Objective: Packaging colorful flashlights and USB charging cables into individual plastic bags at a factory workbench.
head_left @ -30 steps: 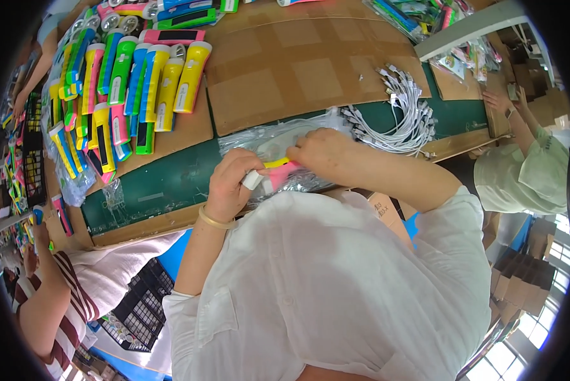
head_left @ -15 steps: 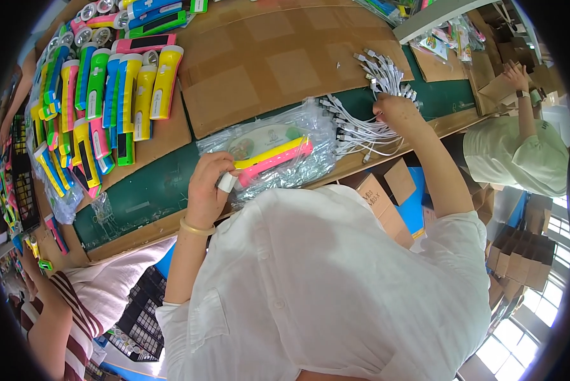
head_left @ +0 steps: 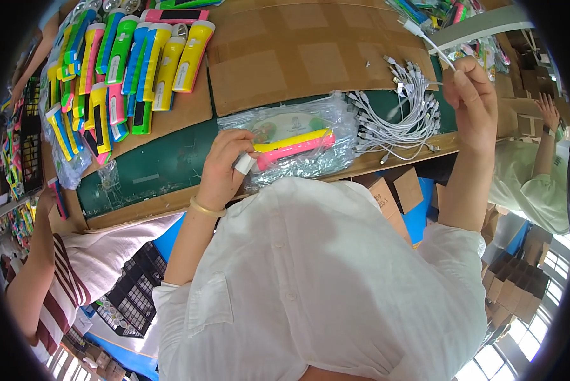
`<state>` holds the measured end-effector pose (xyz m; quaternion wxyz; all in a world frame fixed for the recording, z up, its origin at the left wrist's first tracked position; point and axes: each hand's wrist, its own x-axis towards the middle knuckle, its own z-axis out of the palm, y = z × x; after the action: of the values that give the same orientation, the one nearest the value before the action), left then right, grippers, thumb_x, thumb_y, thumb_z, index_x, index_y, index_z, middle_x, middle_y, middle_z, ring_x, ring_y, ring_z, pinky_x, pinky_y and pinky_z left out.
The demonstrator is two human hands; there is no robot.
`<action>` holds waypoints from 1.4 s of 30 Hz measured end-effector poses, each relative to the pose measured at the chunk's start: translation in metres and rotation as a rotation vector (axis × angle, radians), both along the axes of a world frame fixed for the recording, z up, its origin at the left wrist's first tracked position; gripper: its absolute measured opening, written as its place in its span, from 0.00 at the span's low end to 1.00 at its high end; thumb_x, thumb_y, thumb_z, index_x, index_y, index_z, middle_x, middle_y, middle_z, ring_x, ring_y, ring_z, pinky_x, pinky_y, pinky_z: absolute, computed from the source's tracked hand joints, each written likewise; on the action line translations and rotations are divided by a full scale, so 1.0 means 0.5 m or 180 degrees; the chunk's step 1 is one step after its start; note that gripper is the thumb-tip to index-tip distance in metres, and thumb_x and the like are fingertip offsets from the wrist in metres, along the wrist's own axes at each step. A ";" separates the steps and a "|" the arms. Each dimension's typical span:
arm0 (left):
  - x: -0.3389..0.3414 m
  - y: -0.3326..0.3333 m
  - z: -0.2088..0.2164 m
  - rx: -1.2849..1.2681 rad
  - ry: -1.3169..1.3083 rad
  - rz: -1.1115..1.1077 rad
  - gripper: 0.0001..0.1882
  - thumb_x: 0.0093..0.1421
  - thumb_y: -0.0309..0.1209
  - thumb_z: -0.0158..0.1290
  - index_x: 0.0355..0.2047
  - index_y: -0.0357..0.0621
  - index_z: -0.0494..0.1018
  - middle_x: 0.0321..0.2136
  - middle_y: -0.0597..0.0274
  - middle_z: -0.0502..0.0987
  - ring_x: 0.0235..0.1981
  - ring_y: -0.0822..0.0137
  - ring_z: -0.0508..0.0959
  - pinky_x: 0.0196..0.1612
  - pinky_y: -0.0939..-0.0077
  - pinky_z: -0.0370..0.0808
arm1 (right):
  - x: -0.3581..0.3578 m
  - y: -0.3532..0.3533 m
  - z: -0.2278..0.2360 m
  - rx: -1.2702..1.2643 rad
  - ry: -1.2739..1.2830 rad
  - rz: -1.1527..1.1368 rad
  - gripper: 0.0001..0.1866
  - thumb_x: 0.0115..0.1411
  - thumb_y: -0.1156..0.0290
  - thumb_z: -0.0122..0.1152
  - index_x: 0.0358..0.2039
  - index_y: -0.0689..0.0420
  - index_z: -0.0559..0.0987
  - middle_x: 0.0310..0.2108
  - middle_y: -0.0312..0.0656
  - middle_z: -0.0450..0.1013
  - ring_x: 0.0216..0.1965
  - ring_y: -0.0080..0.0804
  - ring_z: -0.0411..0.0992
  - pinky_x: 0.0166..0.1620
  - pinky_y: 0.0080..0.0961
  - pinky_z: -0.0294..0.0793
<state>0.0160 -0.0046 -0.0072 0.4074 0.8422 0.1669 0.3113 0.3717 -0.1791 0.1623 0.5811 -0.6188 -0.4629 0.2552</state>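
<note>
My left hand [head_left: 224, 166] is closed on the near-left end of a yellow and pink flashlight [head_left: 294, 147]. A small white piece [head_left: 244, 164] shows at its thumb; I cannot tell whether it is a wrap. The flashlight lies over a stack of clear plastic bags [head_left: 342, 120]. Raised at the right, my right hand [head_left: 472, 92] pinches a white USB cable [head_left: 429, 43], its plug pointing up and left. Below and left of that hand, a bundle of white cables [head_left: 399, 120] spreads at the table's front edge.
Many colourful flashlights [head_left: 123, 63] are piled at the left on cardboard. A taped cardboard sheet [head_left: 310, 51] covers the green table [head_left: 145, 184]. Open cartons [head_left: 402, 190] stand below the front edge. One person [head_left: 75, 273] is at the left, another [head_left: 529, 178] at the right.
My right hand has risen from the cable bundle, up and to the right, with one white cable in its fingers. The left hand keeps its hold; the whole view has shifted.
</note>
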 end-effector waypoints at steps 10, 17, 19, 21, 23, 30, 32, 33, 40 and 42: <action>-0.007 -0.005 0.000 -0.0239 -0.0082 0.0116 0.10 0.53 0.17 0.60 0.34 0.40 0.74 0.43 0.53 0.79 0.46 0.51 0.77 0.50 0.64 0.74 | -0.118 0.075 -0.139 -0.0801 0.0912 0.0947 0.05 0.64 0.72 0.62 0.33 0.57 0.74 0.26 0.27 0.66 0.26 0.13 0.61 0.29 0.15 0.58; -0.010 -0.004 0.000 -0.0283 -0.0071 0.0120 0.09 0.53 0.18 0.60 0.34 0.40 0.74 0.43 0.53 0.79 0.46 0.51 0.77 0.50 0.64 0.74 | -0.123 0.094 -0.072 0.0251 0.0962 0.1053 0.05 0.67 0.72 0.56 0.36 0.58 0.71 0.23 0.32 0.65 0.22 0.16 0.58 0.26 0.18 0.57; -0.011 -0.004 -0.002 -0.0300 -0.0064 0.0136 0.09 0.53 0.18 0.60 0.34 0.40 0.74 0.43 0.53 0.79 0.46 0.51 0.77 0.50 0.64 0.74 | -0.126 0.099 -0.039 0.0349 0.0940 0.1158 0.05 0.66 0.71 0.56 0.36 0.58 0.71 0.23 0.33 0.65 0.22 0.17 0.58 0.26 0.18 0.57; -0.014 -0.004 -0.005 -0.0323 -0.0073 0.0144 0.09 0.54 0.18 0.59 0.34 0.40 0.74 0.43 0.52 0.79 0.46 0.51 0.77 0.50 0.64 0.74 | -0.131 0.097 -0.031 0.0458 0.0956 0.1359 0.06 0.66 0.70 0.57 0.36 0.59 0.71 0.24 0.33 0.65 0.22 0.17 0.59 0.27 0.18 0.58; -0.016 -0.004 -0.005 -0.0356 -0.0087 0.0147 0.09 0.54 0.18 0.59 0.34 0.40 0.74 0.44 0.52 0.79 0.47 0.51 0.77 0.50 0.64 0.74 | -0.139 0.089 -0.046 0.0197 0.0942 0.1290 0.06 0.66 0.71 0.57 0.36 0.59 0.71 0.24 0.33 0.66 0.23 0.17 0.60 0.27 0.18 0.59; -0.014 -0.019 0.016 -0.0758 -0.0121 0.0439 0.09 0.56 0.20 0.61 0.37 0.39 0.75 0.45 0.51 0.79 0.47 0.57 0.77 0.50 0.68 0.74 | -0.168 0.085 -0.139 -0.1733 -0.0013 0.1198 0.08 0.63 0.73 0.64 0.29 0.58 0.74 0.23 0.26 0.64 0.24 0.11 0.59 0.28 0.15 0.57; -0.019 -0.024 0.015 -0.1088 -0.0152 0.0727 0.09 0.56 0.21 0.62 0.38 0.38 0.76 0.44 0.52 0.79 0.46 0.59 0.77 0.49 0.70 0.74 | -0.178 0.097 -0.129 -0.1960 -0.0422 0.1255 0.08 0.62 0.73 0.64 0.29 0.58 0.74 0.22 0.27 0.65 0.24 0.13 0.61 0.28 0.16 0.59; -0.027 -0.022 0.004 -0.1037 -0.0040 0.0811 0.09 0.57 0.21 0.62 0.38 0.36 0.76 0.42 0.53 0.80 0.42 0.60 0.78 0.46 0.72 0.76 | -0.183 0.103 -0.127 -0.2182 -0.0837 0.1295 0.07 0.61 0.73 0.65 0.28 0.58 0.75 0.21 0.29 0.66 0.23 0.15 0.63 0.28 0.18 0.61; -0.040 -0.041 0.010 -0.1153 -0.0008 0.1171 0.06 0.57 0.18 0.61 0.36 0.34 0.78 0.35 0.56 0.81 0.33 0.66 0.78 0.39 0.78 0.76 | -0.242 0.183 -0.208 -0.1084 -0.2455 0.2058 0.09 0.58 0.69 0.68 0.33 0.59 0.77 0.23 0.34 0.70 0.23 0.25 0.68 0.28 0.26 0.68; -0.037 -0.047 0.022 -0.1177 -0.0090 0.1193 0.06 0.58 0.18 0.60 0.37 0.34 0.78 0.34 0.57 0.81 0.32 0.66 0.78 0.39 0.77 0.76 | -0.274 0.211 -0.202 -0.1004 -0.1375 0.2089 0.12 0.59 0.67 0.69 0.40 0.57 0.76 0.23 0.34 0.69 0.24 0.24 0.69 0.28 0.25 0.68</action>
<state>-0.0027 -0.0281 0.0039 0.4920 0.7033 0.3683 0.3572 0.2347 -0.0734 0.0612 0.2569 -0.5592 -0.7018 0.3588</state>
